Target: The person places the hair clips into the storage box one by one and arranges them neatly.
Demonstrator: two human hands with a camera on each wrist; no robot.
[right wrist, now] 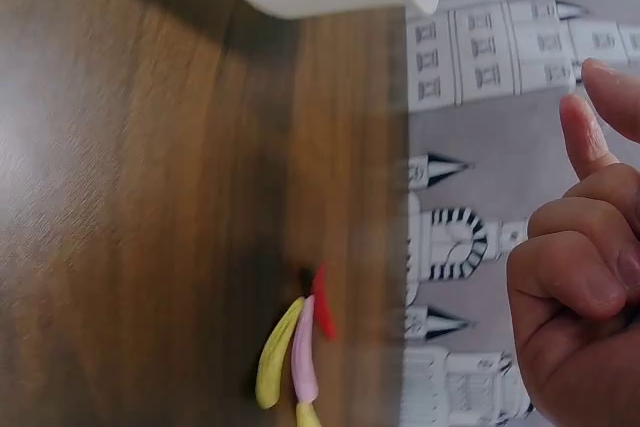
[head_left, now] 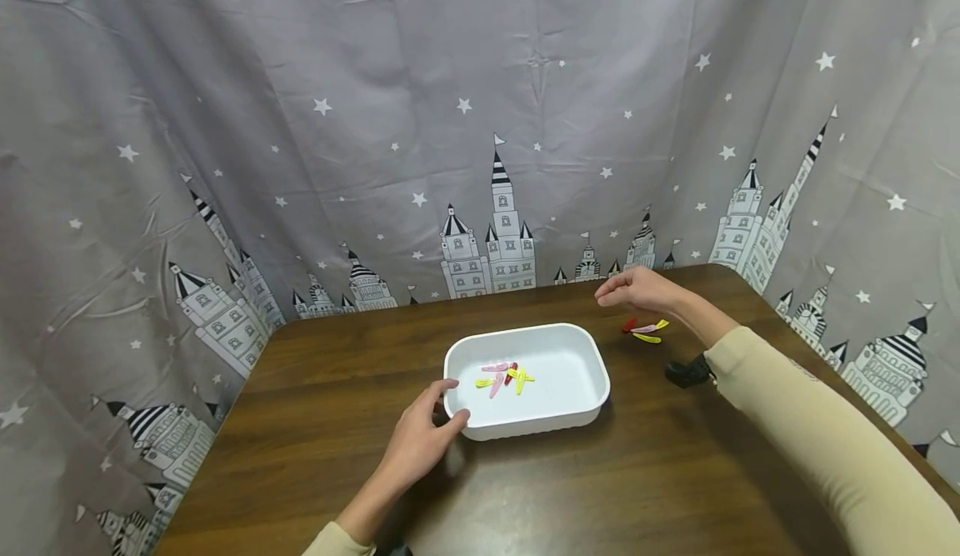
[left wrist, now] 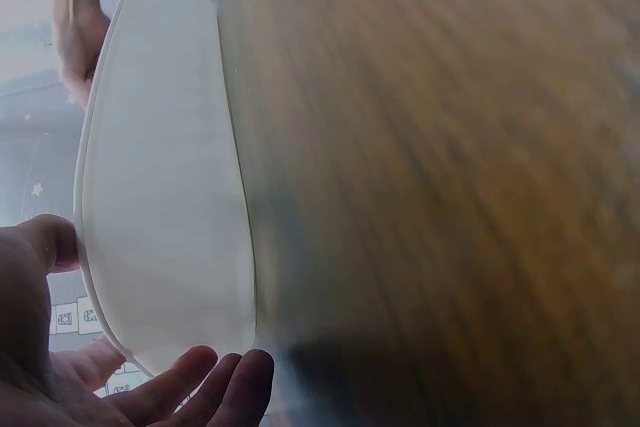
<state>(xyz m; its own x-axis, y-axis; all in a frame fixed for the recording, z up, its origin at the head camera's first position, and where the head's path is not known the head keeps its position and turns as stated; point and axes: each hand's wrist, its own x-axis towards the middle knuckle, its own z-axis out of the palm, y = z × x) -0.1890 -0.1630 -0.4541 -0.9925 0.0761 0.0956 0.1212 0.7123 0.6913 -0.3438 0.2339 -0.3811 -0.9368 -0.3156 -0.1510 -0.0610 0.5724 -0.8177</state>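
A white rectangular tray (head_left: 532,428) stands on the table with several pink, red and yellow hair clips (head_left: 497,385) inside, toward its left half. My left hand (head_left: 422,441) holds the tray's left end; in the left wrist view its thumb (left wrist: 60,243) is at the rim and other fingers lie against the outer wall (left wrist: 165,177). My right hand (head_left: 647,291) hovers right of the tray, above a small group of clips. Its lower fingers are loosely bent in the right wrist view, and no held thing shows. That group has a red clip (right wrist: 323,302), a pink clip (right wrist: 303,352) and yellow clips (right wrist: 277,355).
The brown wooden table (head_left: 337,423) extends around the tray. Behind it hangs a grey curtain (head_left: 390,122) printed with castles and stars. A black device (head_left: 686,372) is at the right wrist.
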